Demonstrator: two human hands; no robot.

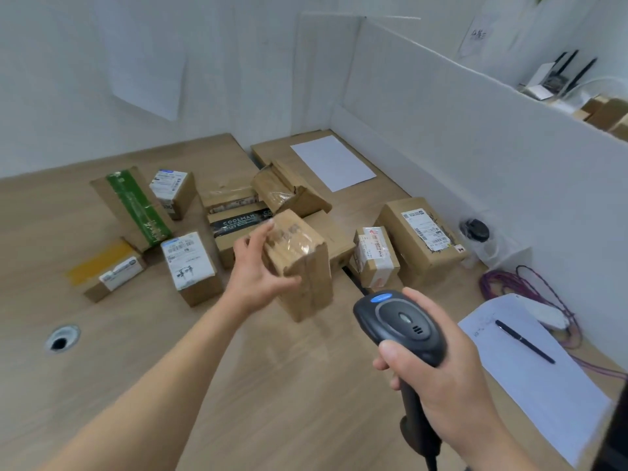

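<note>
**One-handed scan, two ways this goes sideways**

Right hand (452, 379) is wrapped round the scanner (401, 321) handle, nearer than the taped parcel (299, 263) and off to its right. Left hand (261, 270) clamps the parcel's left side only, holding it tipped on end over the desk (272, 385). Can't tell if its bottom edge rests there.

A one-sided hold on glossy tape could slip. No label shows on the faces I see, so the beam might grab the labelled box (375, 256) just right of the parcel, or the black-banded box (238, 222) behind it.
</note>
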